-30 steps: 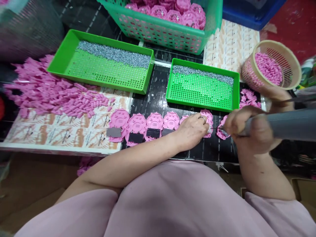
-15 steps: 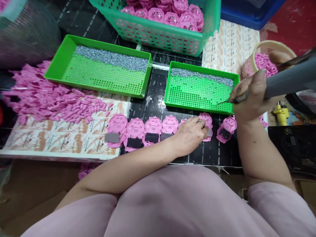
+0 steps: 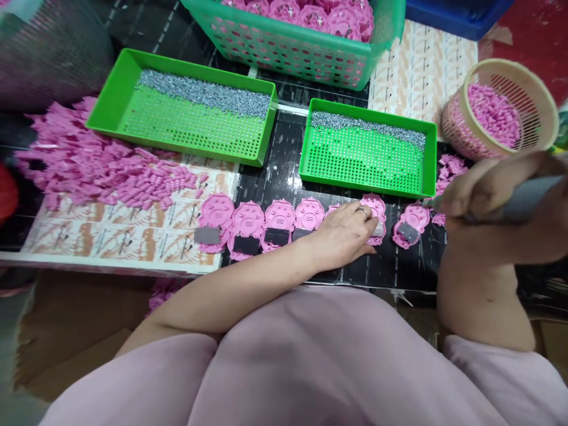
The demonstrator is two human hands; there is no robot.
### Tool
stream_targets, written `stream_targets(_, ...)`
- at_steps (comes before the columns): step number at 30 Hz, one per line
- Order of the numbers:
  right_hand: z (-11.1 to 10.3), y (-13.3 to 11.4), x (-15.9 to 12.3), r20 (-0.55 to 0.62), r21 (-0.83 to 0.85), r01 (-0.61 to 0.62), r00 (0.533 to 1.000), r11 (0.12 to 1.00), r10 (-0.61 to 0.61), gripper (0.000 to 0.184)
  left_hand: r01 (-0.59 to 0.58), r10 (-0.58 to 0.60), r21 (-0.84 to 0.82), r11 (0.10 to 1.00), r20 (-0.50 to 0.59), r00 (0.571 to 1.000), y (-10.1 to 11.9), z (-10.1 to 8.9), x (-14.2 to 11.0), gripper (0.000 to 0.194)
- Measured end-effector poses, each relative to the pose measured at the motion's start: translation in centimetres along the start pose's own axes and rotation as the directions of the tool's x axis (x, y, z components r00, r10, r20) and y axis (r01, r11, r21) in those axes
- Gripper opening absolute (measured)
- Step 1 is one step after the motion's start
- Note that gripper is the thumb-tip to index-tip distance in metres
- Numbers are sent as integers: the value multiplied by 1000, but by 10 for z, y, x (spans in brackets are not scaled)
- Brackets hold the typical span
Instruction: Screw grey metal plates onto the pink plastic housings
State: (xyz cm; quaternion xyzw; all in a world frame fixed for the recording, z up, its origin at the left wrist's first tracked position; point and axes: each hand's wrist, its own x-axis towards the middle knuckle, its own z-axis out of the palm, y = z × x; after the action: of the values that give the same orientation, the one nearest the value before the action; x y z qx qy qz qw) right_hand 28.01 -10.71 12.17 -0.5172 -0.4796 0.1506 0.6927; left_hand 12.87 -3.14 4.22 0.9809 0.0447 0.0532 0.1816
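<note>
My left hand (image 3: 348, 234), a ring on one finger, reaches across the row and holds a pink plastic casing (image 3: 373, 207) near its right end. More pink casings (image 3: 280, 213) lie to the left, each showing a dark or grey plate on its lower half; my forearm covers parts of some. My right hand (image 3: 483, 192) is wrapped round a grey electric screwdriver (image 3: 532, 192), blurred and partly behind the fingers. Its tip points left, near a separate pink casing (image 3: 410, 226) with a grey plate.
Two green perforated trays (image 3: 266, 139) (image 3: 430, 168) hold small metal screws. Pink parts (image 3: 89, 157) are heaped at left. A green basket (image 3: 288, 53) of casings stands behind, a cream basket (image 3: 457, 118) of small pink pieces at right. A blue bin (image 3: 461, 18) sits at the back.
My right hand has swung the screwdriver away from above the right tray, down and to the right, beside the separate casing. My left hand stays on its casing. The view has shifted slightly.
</note>
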Motion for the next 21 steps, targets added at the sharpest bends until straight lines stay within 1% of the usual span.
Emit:
stream_targets(1, 5, -6, -9, 3, 41, 51, 999, 998, -52, 34, -1, 1, -2, 1000, -2, 1000, 0, 0, 0, 47)
stream_targets(3, 17, -10, -24, 22, 120, 116, 993, 986, -119, 11, -4, 4, -3, 1000, -4, 1000, 0, 1, 0, 47)
stream_targets(4, 23, -9, -30, 31, 150, 130, 990, 980, -136, 7, -5, 5, -4, 1000, -3, 1000, 0, 1, 0, 45)
stream_targets(7, 33, 0, -41, 12, 178, 126, 991, 976, -130, 25, -2, 2, -9, 1000, 1, 1000, 0, 2, 1, 39)
stream_targets(8, 34, 3, -42, 6, 190, 137, 990, 972, -141, 28, 0, 0, -13, 1000, 1, 1000, 0, 2, 1, 37)
stream_targets(10, 35, 6, -43, 9, 201, 138, 990, 970, -143, 26, 0, 0, -20, 1000, 3, 1000, 0, 2, 2, 36)
stream_targets(14, 33, 8, -44, 35, 195, 111, 992, 974, -120, 11, 2, -2, -20, 1000, 9, 1000, 1, 3, 2, 35)
stream_targets(18, 28, 16, -46, 121, 191, 131, 980, 973, -156, 10, 0, -1, -17, 1000, -15, 1000, 1, 5, 3, 28)
stream_targets(21, 26, 23, -47, 130, 198, 123, 980, 972, -151, 19, 10, -10, -24, 1000, -8, 1000, 1, 7, 4, 25)
